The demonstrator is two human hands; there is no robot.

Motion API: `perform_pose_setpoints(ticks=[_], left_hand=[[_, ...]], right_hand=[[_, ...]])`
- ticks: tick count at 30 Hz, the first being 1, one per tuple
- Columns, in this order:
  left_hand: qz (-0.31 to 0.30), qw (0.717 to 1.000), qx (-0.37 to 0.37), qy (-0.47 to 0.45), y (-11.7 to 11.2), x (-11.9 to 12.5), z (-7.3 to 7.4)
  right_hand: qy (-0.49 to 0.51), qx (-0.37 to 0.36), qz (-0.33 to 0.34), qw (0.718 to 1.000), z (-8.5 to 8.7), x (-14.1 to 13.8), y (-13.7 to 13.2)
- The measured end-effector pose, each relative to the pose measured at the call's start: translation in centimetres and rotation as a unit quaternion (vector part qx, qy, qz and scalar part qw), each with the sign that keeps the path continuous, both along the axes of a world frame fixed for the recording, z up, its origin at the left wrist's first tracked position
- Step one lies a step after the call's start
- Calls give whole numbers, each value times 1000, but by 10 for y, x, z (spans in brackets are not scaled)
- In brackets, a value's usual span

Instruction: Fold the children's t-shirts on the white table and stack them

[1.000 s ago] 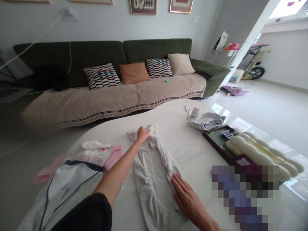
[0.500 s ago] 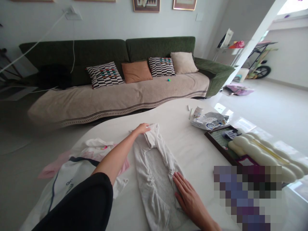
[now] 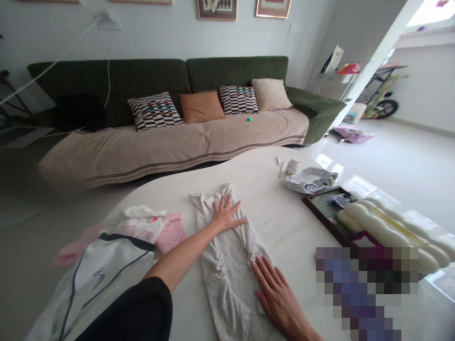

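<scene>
A light grey garment [image 3: 231,270], long and wrinkled, lies stretched along the white table [image 3: 284,218]. Its upper end is bunched and partly covered by my hand, and its near end runs out of view at the bottom. My left hand [image 3: 226,215] rests on the upper part with fingers spread wide. Lower down, my right hand [image 3: 275,286] lies flat along the garment's right edge, fingers stretched out. To the left of my forearm sit a white garment with dark trim [image 3: 103,270] and a pink and white garment [image 3: 149,227].
At the right stands a dark-rimmed tray [image 3: 313,210] holding a cream puffy object [image 3: 384,227]. Beyond it lie a crumpled plastic packet [image 3: 309,180] and a small white container [image 3: 292,166]. A green sofa [image 3: 238,71] with cushions runs behind the table. One lower-right patch is pixelated.
My left hand has let go of the garment's top edge, moved toward me and slightly right, and spread flat on it. The bunched top now lies flatter. My right hand has barely moved.
</scene>
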State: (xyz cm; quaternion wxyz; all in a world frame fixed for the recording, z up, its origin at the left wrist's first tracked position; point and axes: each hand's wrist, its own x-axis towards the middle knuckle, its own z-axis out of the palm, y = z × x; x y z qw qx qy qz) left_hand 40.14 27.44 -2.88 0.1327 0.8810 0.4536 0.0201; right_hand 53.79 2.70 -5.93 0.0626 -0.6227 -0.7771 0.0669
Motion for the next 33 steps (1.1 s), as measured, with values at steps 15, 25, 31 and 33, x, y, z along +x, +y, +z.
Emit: perform_pose_setpoints(ticks=[15, 25, 31, 33], left_hand=[[-13, 999, 33, 5, -46, 10, -6], [-166, 985, -32, -30, -119, -22, 41], [-239, 967, -82, 29, -246, -123, 45], [-178, 979, -65, 74, -275, -146, 29]], right_hand=[[39, 29, 26, 998, 8, -3, 23], [9, -22, 150, 988, 22, 8, -90], [-24, -1, 143, 989, 29, -1, -90], [-26, 14, 143, 989, 31, -3, -92]])
